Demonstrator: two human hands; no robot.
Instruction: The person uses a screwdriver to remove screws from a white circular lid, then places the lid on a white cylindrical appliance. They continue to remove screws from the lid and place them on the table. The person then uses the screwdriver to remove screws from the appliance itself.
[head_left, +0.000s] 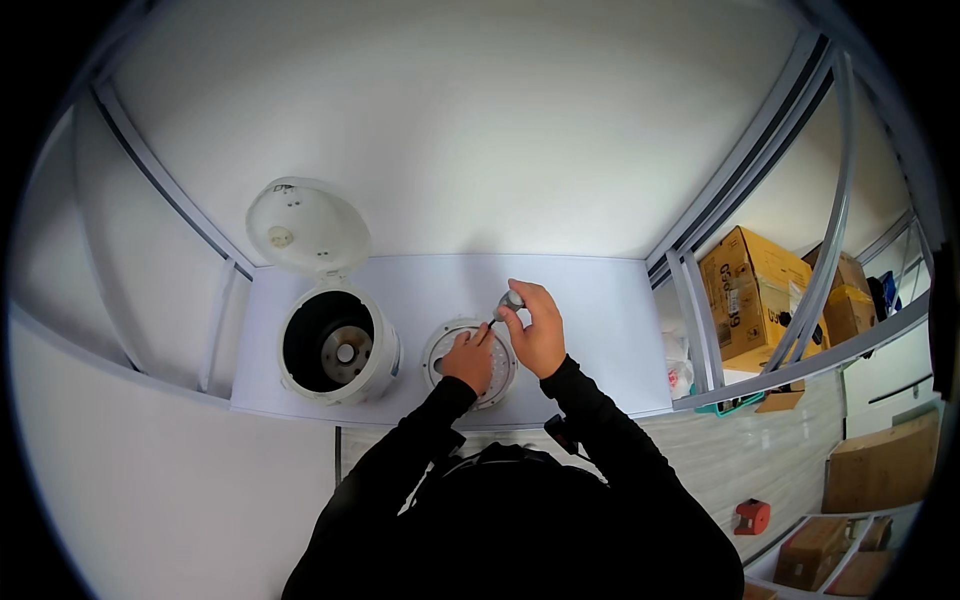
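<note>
**Right hand (541, 340) and left hand (470, 362) over a smooth, flat, white tabletop (605, 335)**

The right hand is clenched around the grey, rounded handle of a screwdriver-like tool with a thin dark shaft (508, 305); its forearm slants in from the lower right, thumb and bent fingers closing about the handle. The left hand lies palm down, its forearm entering from the lower left and its fingers directed away from the body; whether its fingertips pinch anything cannot be told. Beneath it is a round, whitish disc with a pale, ring-shaped rim (504, 374), resting on the tabletop near the front edge.

The tool stands over the far part of the disc. Its long axis runs obliquely: handle up and to the right, shaft pointing down and to the left, toward the left fingertips. Contact between tip and disc is hidden.

Left of the disc, just apart, stands a white, rounded cooker body (384, 372) with a dark cavity and a round metallic plate (333, 362) inside; its oval white lid (315, 232) is hinged open, away from the person.
</note>
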